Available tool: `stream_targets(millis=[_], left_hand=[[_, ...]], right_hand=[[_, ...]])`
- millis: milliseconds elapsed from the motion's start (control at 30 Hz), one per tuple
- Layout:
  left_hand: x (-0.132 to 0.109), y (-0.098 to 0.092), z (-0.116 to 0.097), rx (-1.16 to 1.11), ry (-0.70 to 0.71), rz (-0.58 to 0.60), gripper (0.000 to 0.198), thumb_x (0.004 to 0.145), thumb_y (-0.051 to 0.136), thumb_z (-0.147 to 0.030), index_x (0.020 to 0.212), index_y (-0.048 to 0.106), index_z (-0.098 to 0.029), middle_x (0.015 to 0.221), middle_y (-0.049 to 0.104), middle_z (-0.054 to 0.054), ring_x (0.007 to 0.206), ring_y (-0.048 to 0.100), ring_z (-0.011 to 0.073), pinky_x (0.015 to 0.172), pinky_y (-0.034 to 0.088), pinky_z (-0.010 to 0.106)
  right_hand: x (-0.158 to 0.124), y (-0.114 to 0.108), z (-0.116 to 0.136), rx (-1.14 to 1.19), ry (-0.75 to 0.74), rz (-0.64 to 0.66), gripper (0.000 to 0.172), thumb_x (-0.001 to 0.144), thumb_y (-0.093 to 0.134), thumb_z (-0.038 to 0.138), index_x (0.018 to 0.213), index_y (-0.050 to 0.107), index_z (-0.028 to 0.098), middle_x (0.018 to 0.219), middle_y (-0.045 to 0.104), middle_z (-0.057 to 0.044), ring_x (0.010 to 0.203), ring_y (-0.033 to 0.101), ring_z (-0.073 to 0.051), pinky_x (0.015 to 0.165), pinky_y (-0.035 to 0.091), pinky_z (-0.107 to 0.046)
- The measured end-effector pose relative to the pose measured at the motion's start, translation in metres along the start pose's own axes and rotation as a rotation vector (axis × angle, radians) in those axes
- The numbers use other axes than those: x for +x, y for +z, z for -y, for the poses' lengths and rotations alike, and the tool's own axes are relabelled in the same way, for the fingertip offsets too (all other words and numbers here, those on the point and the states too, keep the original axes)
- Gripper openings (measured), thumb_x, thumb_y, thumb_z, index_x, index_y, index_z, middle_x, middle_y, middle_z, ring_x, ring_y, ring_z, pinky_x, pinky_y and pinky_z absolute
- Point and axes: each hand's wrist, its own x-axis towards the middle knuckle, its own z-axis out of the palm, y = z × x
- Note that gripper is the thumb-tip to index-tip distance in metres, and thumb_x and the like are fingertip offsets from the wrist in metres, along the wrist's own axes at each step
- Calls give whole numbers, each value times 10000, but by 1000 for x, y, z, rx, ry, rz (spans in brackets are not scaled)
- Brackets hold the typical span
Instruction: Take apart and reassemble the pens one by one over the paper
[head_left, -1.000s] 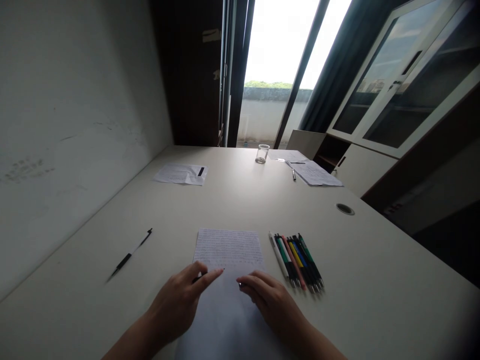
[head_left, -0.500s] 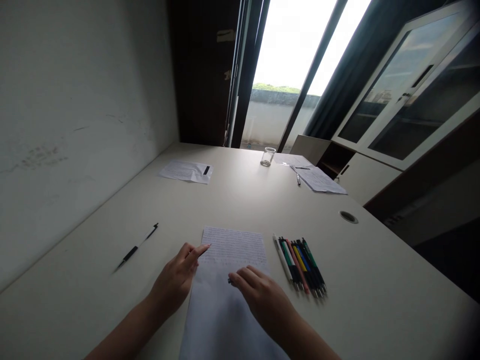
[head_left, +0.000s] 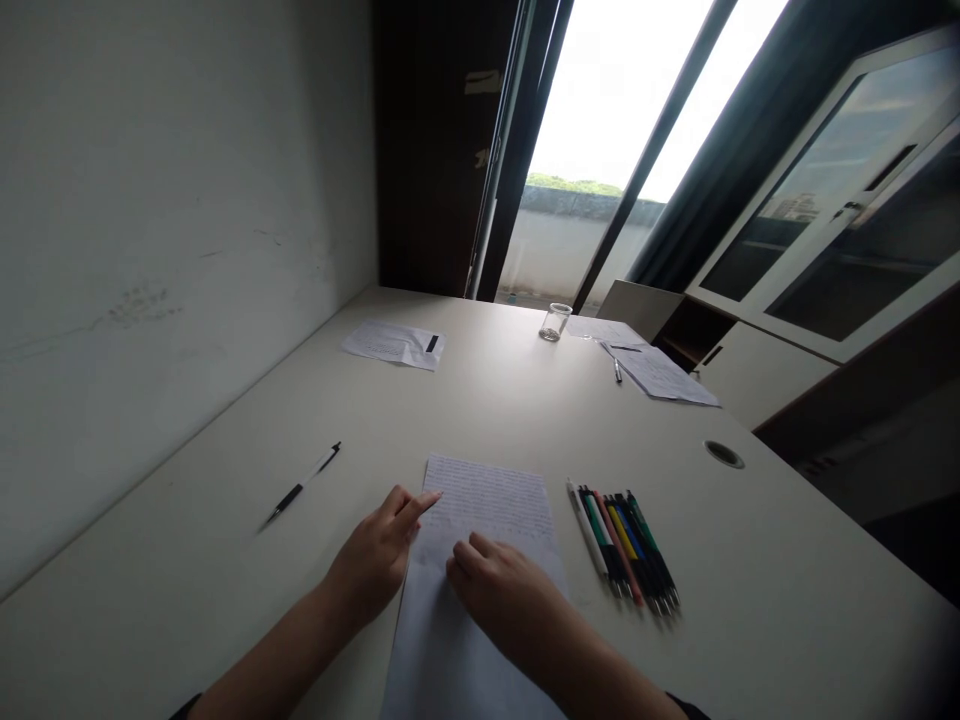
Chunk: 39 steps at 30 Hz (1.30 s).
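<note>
A sheet of paper [head_left: 487, 500] covered with handwritten lines in its upper part lies on the white table in front of me. My left hand [head_left: 375, 555] is closed at the paper's left edge, its index finger reaching over the writing. A thin dark tip shows at that fingertip; the rest is hidden. Over the paper's middle, my right hand [head_left: 502, 580] is closed with fingertips curled down, and what they hold is hidden. To the left lies a black and white pen [head_left: 302, 485]. Several pens [head_left: 622, 545] in different colours lie side by side right of the paper.
A glass jar [head_left: 555, 322] stands at the table's far edge. Written sheets [head_left: 394, 343] lie at the back left, and more papers [head_left: 664, 375] with a pen [head_left: 617, 370] at the back right. A round cable hole [head_left: 724, 454] is at the right. A wall borders the left.
My right hand has moved left, closer to my left hand, and turned its fingers down; the small metallic end seen at its fingertips is now hidden. The view has shifted slightly left.
</note>
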Motion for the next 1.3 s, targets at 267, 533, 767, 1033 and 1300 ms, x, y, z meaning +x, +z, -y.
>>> stream_targets(millis=[267, 533, 767, 1033, 1300], left_hand=[[-2, 0, 0, -12, -30, 30, 486, 971, 361, -96, 1393, 492, -299, 1083, 557, 31, 821, 596, 148, 797, 512, 255], [-1, 1, 2, -14, -27, 38, 493, 958, 377, -87, 1396, 486, -285, 1098, 544, 40, 832, 593, 156, 796, 511, 269], [-1, 2, 5, -7, -9, 34, 516, 954, 375, -73, 1408, 478, -294, 1094, 541, 42, 833, 587, 156, 797, 512, 274], [-1, 3, 4, -20, 23, -8, 528, 940, 385, -58, 1417, 441, -278, 1091, 569, 51, 843, 600, 167, 780, 534, 281], [-1, -2, -7, 3, 178, 2, 409, 936, 436, -42, 1293, 499, -231, 1089, 643, 66, 972, 624, 206, 853, 541, 341]], right_hand=[[6, -11, -4, -8, 70, 109, 108, 866, 660, 30, 857, 690, 133, 873, 665, -64, 771, 632, -218, 584, 500, -307], [5, 0, -8, 89, 44, 87, 118, 856, 691, 44, 913, 691, 148, 920, 672, -51, 833, 638, -213, 656, 511, -294], [8, 21, -24, 315, 113, -16, 72, 882, 726, 135, 918, 729, 196, 912, 703, -23, 857, 658, -192, 776, 509, -277], [-3, 25, -38, 614, 271, -140, 206, 811, 793, 138, 1000, 754, 211, 908, 717, -26, 769, 672, -172, 725, 515, -254], [-21, 29, -48, 835, 380, -538, 106, 938, 637, 262, 946, 713, 189, 820, 678, -36, 695, 622, -156, 654, 507, -254]])
